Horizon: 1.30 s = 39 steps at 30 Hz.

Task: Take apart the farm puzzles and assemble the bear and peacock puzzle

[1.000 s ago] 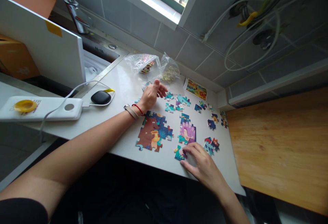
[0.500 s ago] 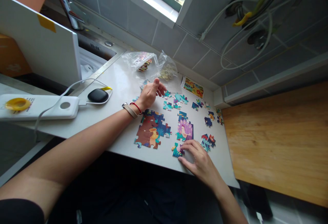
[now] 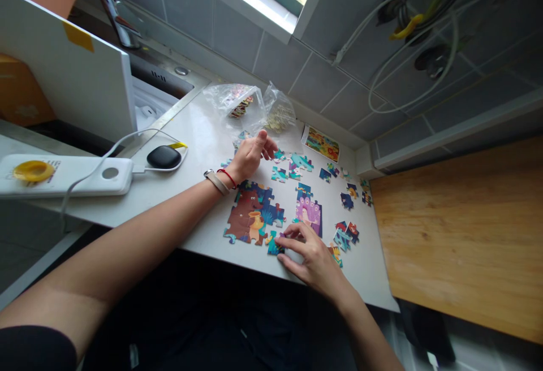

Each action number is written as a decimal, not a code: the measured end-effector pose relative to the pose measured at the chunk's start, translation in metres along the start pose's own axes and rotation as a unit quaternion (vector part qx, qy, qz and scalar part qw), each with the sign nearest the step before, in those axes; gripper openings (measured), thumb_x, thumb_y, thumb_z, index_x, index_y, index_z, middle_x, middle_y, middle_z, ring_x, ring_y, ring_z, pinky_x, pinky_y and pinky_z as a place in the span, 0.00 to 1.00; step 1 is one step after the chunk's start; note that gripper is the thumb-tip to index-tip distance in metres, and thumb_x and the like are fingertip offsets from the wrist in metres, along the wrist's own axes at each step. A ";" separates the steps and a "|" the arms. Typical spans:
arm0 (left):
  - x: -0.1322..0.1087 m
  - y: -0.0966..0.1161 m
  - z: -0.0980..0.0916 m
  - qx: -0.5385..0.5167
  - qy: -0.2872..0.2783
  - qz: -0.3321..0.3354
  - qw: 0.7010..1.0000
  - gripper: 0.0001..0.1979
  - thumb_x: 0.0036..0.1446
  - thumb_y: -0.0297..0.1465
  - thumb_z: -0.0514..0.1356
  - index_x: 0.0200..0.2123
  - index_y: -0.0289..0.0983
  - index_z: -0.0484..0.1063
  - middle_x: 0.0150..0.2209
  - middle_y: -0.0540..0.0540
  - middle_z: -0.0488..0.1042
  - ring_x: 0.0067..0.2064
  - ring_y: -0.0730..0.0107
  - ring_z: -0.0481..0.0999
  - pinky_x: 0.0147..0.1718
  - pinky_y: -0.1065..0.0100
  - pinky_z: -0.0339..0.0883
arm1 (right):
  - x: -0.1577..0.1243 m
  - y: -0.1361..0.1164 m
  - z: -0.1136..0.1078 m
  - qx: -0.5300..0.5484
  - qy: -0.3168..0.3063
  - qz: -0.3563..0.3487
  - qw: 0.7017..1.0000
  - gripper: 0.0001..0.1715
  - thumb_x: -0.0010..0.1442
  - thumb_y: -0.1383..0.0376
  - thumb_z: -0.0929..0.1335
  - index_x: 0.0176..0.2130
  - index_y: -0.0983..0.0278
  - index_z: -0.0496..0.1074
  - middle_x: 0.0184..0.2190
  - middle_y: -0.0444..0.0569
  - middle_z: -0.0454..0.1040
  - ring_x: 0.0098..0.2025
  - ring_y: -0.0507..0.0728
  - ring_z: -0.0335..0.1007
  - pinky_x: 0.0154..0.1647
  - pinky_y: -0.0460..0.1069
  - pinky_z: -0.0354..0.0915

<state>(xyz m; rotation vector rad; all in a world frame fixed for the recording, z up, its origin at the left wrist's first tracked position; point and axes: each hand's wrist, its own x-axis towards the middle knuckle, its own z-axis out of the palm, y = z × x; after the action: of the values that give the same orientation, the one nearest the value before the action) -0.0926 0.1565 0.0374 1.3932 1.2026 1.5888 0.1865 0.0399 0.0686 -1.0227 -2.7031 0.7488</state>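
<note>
My right hand [image 3: 306, 255] has its thumb and fingertips on a teal jigsaw piece [image 3: 272, 245] flat on the worktop, close to the lower right corner of the joined bear section [image 3: 244, 212]. Part of that piece is under the fingers. Above the hand lies a joined section with a purple peacock [image 3: 309, 210]. My left hand [image 3: 251, 157] rests over the far pieces, thumb raised and fingers loosely bent, with nothing visible in it. Beside its fingers are loose teal pieces [image 3: 300, 162]. Another orange and teal piece [image 3: 336, 254] shows just right of my right hand.
Clear plastic bags [image 3: 278, 115] holding pieces stand at the back, near a small picture card [image 3: 321, 143]. More loose pieces [image 3: 347, 235] lie to the right. A power bank [image 3: 85, 176], a cable and a black case [image 3: 163, 157] are on the left. A wooden board [image 3: 458, 235] borders the right.
My right hand has slid left with the teal piece, from below the peacock section to the bear section's lower corner. The orange and teal piece has come into sight. My left hand stays put.
</note>
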 end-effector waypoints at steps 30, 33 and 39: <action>-0.003 -0.009 0.001 0.071 -0.042 0.025 0.996 0.46 0.68 0.64 0.36 0.32 0.35 0.80 0.27 0.42 0.81 0.28 0.68 0.79 0.32 0.68 0.72 | -0.011 0.004 0.003 0.034 0.006 -0.018 0.999 0.14 0.65 0.64 0.75 0.50 0.55 0.83 0.49 0.53 0.72 0.50 0.61 0.73 0.52 0.58 0.75; -0.003 -0.009 0.001 0.068 -0.041 0.026 0.996 0.46 0.68 0.64 0.37 0.32 0.35 0.80 0.27 0.43 0.81 0.28 0.68 0.79 0.32 0.68 0.73 | -0.012 0.005 0.004 0.041 0.012 -0.015 0.999 0.14 0.65 0.64 0.74 0.51 0.54 0.83 0.49 0.53 0.72 0.51 0.61 0.73 0.52 0.58 0.75; -0.004 -0.009 0.000 0.063 -0.042 0.030 0.997 0.44 0.69 0.63 0.38 0.32 0.35 0.80 0.27 0.43 0.81 0.28 0.68 0.79 0.31 0.68 0.72 | -0.015 0.005 0.009 0.033 0.030 -0.013 0.999 0.14 0.66 0.63 0.74 0.52 0.53 0.82 0.50 0.54 0.74 0.52 0.62 0.74 0.53 0.59 0.77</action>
<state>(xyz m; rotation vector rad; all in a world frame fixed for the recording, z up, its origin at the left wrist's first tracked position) -0.0922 0.1561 0.0273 1.5738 1.2382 1.5002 0.1979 0.0301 0.0583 -0.9784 -2.6169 0.7858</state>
